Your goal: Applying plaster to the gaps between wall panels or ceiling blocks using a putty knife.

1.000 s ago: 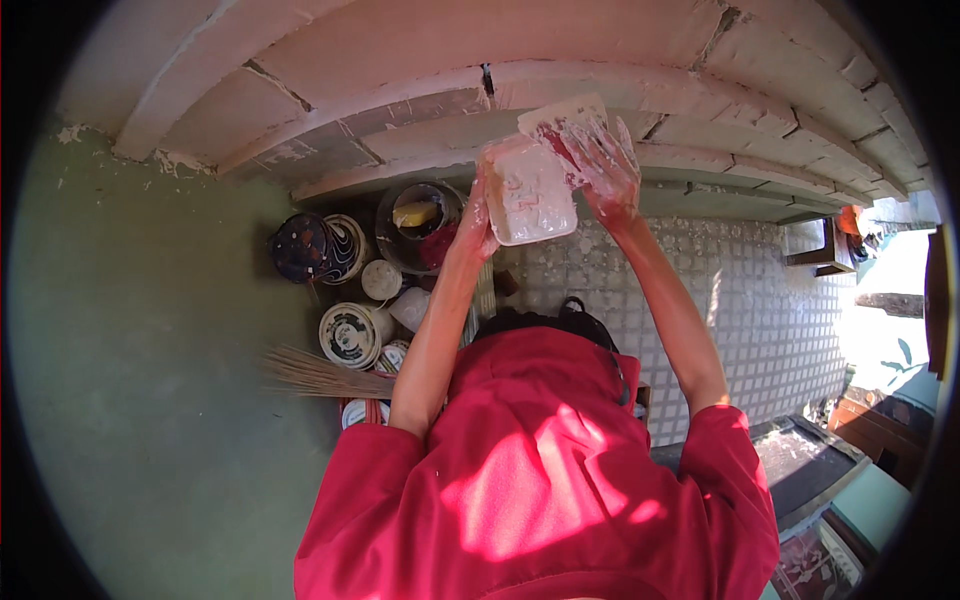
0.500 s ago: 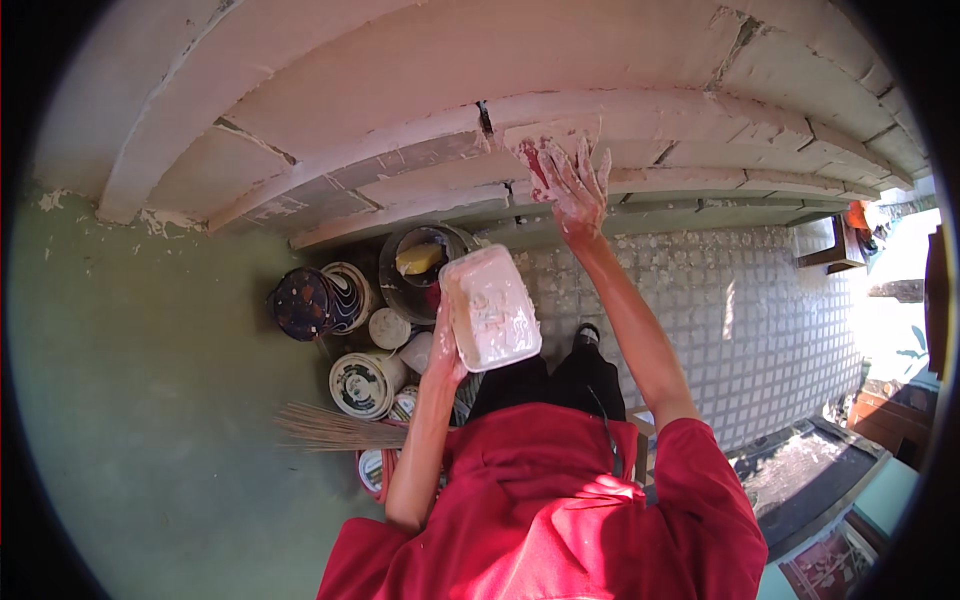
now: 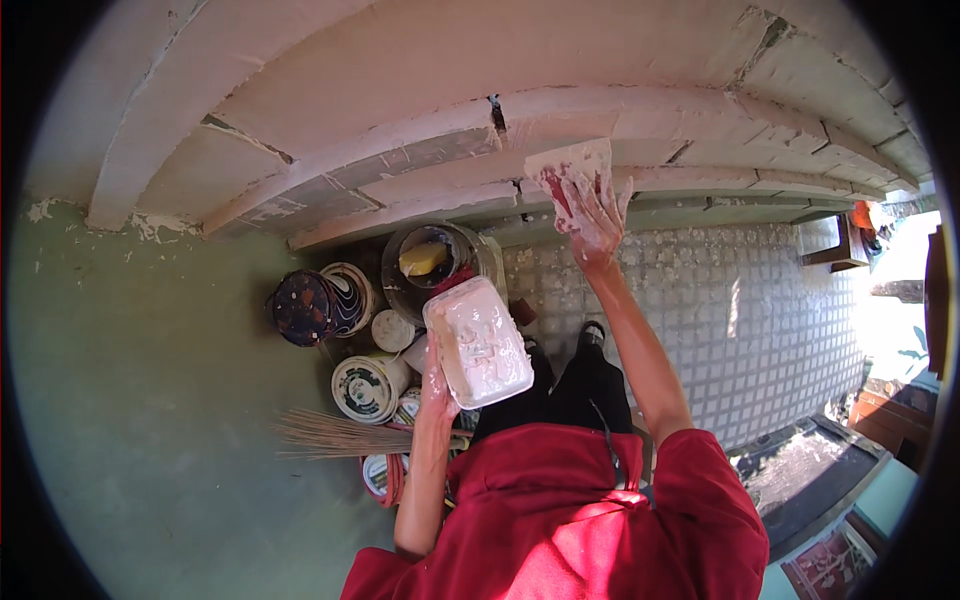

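Note:
In my left hand [image 3: 436, 385] is a rectangular white plastic tub [image 3: 487, 345], gripped from its left side and below. Wet, pinkish-white putty smears its surface. My right hand [image 3: 596, 225], coated in the same putty, is stretched up toward the pale panelled surface [image 3: 400, 85]. Its fingers lie along a flat, pale putty spreader [image 3: 575, 158] with a red part under them. The spreader is at the ribbed part of the panels; whether its edge touches cannot be made out. Dark gaps [image 3: 497, 112] show between the panels.
To the left, by a green wall [image 3: 150, 400], stand a dark spotted bucket [image 3: 302, 308], a lidded white bucket [image 3: 368, 388] and a large tub holding a yellow sponge-like block [image 3: 423, 259]. A stick broom [image 3: 340, 433] lies near them. Patterned tiles [image 3: 700, 300] cover the floor.
The spreader and my right hand have moved slightly right and down in the view. My left hand has lowered the tub a little, toward the left.

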Action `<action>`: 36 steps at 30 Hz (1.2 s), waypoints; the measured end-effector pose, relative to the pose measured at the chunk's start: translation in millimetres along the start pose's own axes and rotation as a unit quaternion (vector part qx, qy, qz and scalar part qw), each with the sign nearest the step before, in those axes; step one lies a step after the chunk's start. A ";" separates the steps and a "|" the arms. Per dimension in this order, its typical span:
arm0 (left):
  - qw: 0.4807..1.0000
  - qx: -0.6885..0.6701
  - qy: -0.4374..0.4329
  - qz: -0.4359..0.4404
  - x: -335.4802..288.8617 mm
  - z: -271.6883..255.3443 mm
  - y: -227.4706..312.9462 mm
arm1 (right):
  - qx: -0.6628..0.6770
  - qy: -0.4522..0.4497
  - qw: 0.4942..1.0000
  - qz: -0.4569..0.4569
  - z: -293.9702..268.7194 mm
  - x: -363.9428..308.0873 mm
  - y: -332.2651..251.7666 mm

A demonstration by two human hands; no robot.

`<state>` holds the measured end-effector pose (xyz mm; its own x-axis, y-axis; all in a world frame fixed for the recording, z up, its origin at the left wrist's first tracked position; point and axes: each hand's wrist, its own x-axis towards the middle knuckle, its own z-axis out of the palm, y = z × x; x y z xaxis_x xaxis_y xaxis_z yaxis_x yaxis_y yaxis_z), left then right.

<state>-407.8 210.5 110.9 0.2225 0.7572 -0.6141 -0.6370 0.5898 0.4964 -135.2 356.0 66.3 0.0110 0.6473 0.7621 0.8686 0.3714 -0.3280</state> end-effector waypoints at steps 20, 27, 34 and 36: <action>0.999 -0.047 0.010 -0.006 -22.5 -3.9 -10.7 | -0.002 0.082 0.997 -0.010 -0.1 20.6 -9.0; 0.998 -0.014 0.052 0.015 -21.0 3.7 -15.7 | 0.002 0.019 0.999 0.048 28.5 -1.6 5.0; 0.999 -0.034 0.031 0.011 -30.0 2.5 -13.6 | -0.003 0.115 0.993 0.006 -28.6 7.1 6.5; 0.999 -0.030 0.019 0.006 -33.0 6.8 -17.2 | -0.018 0.107 0.994 -0.005 -23.2 18.9 23.7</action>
<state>-399.2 177.3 126.7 0.1871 0.7524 -0.6316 -0.6828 0.5619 0.4670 -103.0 361.6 85.8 0.1051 0.4854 0.8680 0.8867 0.3495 -0.3028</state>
